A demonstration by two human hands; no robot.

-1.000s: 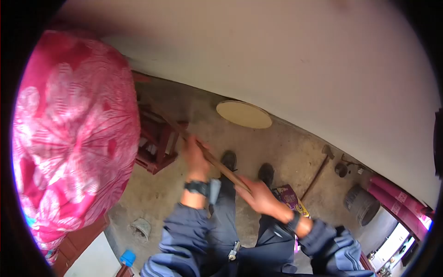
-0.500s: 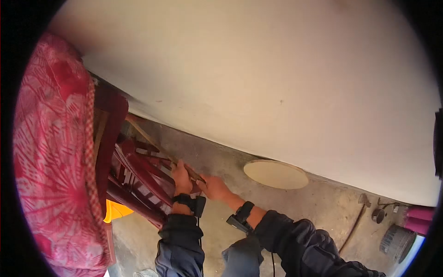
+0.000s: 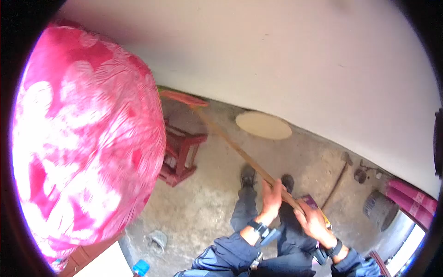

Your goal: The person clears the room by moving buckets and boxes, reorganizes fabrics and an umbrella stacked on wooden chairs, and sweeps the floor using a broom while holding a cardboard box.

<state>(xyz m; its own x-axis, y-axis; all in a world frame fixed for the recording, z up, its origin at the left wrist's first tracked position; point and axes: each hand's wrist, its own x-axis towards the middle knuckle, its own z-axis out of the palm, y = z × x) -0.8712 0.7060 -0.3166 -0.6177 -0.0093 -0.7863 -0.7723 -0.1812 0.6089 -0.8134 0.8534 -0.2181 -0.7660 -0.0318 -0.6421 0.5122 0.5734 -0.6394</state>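
Observation:
What looks like a broom, with a long wooden handle (image 3: 233, 144) and a flat reddish head (image 3: 184, 98), slants across the middle of the view. My left hand (image 3: 271, 199) is closed round the lower handle. Closer to the near end, my right hand (image 3: 313, 222) also grips the handle. The head is down near the foot of the wall, between the bed-like covered bulk and a pale round disc (image 3: 264, 125). Whether the head touches the floor I cannot tell.
A pink patterned cloth (image 3: 92, 138) covers a large bulk on the left. Beside it stands a dark red wooden stool (image 3: 184, 150). To the right, a long-handled tool (image 3: 336, 182) and a dark bucket (image 3: 379, 210) are near the wall. A small bowl-like container (image 3: 158, 240) lies on the floor.
Both hands have moved right and lower in view, bringing the handle with them. The reddish head now shows beside the cloth. The view has shifted, with more floor and my feet visible.

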